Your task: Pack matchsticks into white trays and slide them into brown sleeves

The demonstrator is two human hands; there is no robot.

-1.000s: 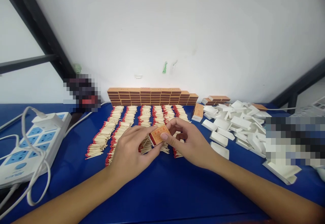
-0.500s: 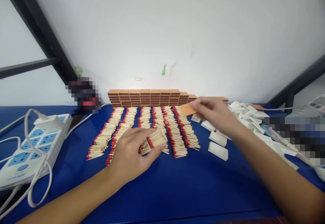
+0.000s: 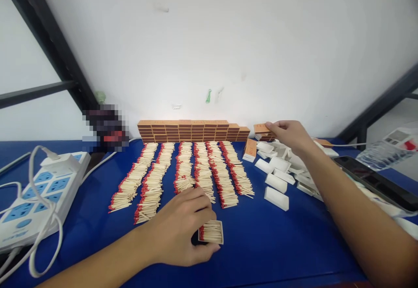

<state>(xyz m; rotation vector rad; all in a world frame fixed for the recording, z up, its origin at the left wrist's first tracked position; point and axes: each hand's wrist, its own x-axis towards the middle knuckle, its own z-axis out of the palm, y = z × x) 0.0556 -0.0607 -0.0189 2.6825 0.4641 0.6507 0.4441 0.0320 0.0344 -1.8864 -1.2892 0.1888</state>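
My left hand (image 3: 186,227) is closed around a white matchbox tray (image 3: 222,232) low over the blue table, fingers on its far side and thumb on its near side. Matches (image 3: 210,231) with red heads fill that tray. At the back right, my right hand (image 3: 287,135) pinches the near edge of an orange matchbox (image 3: 261,128) between thumb and fingers. Its underside and whatever it rests on are partly hidden. Another orange matchbox (image 3: 250,149) lies at a slant between the match rows and the white trays. Several rows of loose matches (image 3: 225,183) spread beyond my left hand.
Stacked matchboxes (image 3: 183,131) line the wall. White empty trays (image 3: 276,197) are scattered and heaped on the right, beside a dark phone (image 3: 379,181) and a clear plastic bottle (image 3: 375,154). A white power strip (image 3: 39,205) with looped cables occupies the left.
My left hand has brought the filled tray down and nearer to me. My right hand has moved right from above the match rows; an orange matchbox now shows lying near there.
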